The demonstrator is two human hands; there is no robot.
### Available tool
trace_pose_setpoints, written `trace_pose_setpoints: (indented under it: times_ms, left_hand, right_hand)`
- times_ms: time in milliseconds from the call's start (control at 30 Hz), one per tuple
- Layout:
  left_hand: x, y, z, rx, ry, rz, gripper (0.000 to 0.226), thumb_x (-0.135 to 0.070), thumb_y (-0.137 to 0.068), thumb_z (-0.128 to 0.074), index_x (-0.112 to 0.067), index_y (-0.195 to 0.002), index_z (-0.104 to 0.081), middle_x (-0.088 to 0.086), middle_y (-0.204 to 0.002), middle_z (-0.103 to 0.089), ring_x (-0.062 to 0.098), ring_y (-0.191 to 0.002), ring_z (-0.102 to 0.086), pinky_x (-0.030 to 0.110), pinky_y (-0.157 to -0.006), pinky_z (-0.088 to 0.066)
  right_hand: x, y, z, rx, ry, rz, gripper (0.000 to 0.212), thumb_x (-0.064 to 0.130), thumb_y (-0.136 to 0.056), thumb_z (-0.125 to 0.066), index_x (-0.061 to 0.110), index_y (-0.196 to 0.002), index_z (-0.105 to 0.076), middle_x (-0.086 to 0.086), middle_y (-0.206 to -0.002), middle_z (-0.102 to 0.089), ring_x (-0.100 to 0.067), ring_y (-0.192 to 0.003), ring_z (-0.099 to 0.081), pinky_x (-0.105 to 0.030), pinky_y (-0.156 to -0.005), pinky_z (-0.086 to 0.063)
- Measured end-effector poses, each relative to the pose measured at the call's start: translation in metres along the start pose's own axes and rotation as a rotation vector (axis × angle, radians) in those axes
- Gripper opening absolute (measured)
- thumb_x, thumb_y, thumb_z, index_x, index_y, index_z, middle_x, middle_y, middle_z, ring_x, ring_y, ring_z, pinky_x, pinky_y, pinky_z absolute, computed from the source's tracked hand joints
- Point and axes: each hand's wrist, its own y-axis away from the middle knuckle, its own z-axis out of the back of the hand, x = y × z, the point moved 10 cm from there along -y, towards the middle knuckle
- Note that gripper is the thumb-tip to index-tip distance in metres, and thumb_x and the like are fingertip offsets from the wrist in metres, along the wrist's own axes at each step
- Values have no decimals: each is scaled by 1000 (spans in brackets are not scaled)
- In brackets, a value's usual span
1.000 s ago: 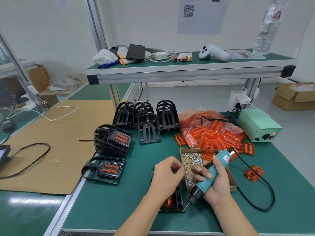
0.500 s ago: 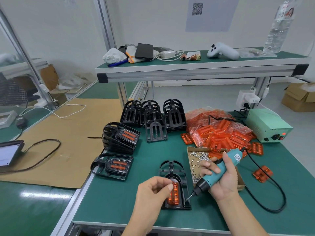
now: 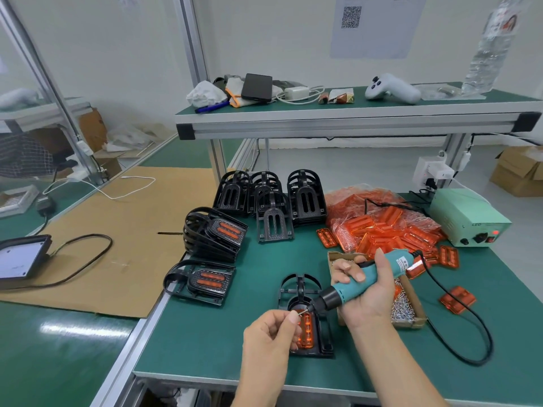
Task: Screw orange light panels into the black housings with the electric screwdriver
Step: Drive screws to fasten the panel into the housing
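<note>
A black housing point(image 3: 298, 286) with an orange light panel point(image 3: 306, 333) laid in it lies on the green table near the front edge. My left hand point(image 3: 271, 333) pinches a small screw point(image 3: 300, 311) just above the panel. My right hand point(image 3: 365, 292) grips the teal electric screwdriver point(image 3: 370, 279), its black nose pointing left with the bit tip at the screw. Behind my right hand a cardboard box of screws point(image 3: 407, 304) is partly hidden.
Empty black housings point(image 3: 271, 201) are stacked at the back, finished ones point(image 3: 213, 235) with orange panels at the left. A bag of orange panels point(image 3: 382, 221) and loose panels point(image 3: 457, 299) lie right, beside the green power supply point(image 3: 467, 220). The screwdriver's cable point(image 3: 458, 324) loops along the right.
My left hand left the screw box and came down over the housing with a screw. My right hand turned the screwdriver so its bit meets that screw. The view shifted.
</note>
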Motion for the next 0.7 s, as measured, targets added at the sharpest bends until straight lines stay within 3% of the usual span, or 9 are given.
trace_pose_setpoints:
  times_ms: [300,500,600,700]
  left_hand:
    - [-7,0,4,-39,-11,-21,20,-19,-97,-67,-18,-79,-76,5,-70,-72,7,-60,-59,19,-59,-52]
    - [2,-5,3,-75,53,65,31,-23,-99,-65,-6,-75,-70,0,-61,-65,8,-52,-51,18,-50,-45]
    - [-4,-10,-1,-48,6,36,32,-26,-100,-64,-14,-70,-70,-2,-60,-64,9,-50,-47,19,-48,-41]
    - [-23,-17,-1,15,-208,-123,21,-29,-97,-67,-28,-77,-74,-12,-68,-70,3,-55,-54,14,-55,-41]
  right_hand:
    - [-3,3,-9,6,47,35,37,45,-89,-70,16,-70,-58,5,-49,-39,-14,-61,-50,-19,-47,-40]
    - [1,5,-23,36,170,111,33,43,-83,-75,17,-68,-59,3,-49,-40,-16,-62,-51,-21,-47,-40]
    - [5,5,-33,36,209,140,34,41,-89,-72,19,-66,-61,3,-50,-40,-15,-62,-50,-21,-47,-39]
    - [13,2,-42,-5,253,168,37,40,-94,-69,20,-64,-61,2,-51,-40,-15,-60,-49,-22,-49,-39]
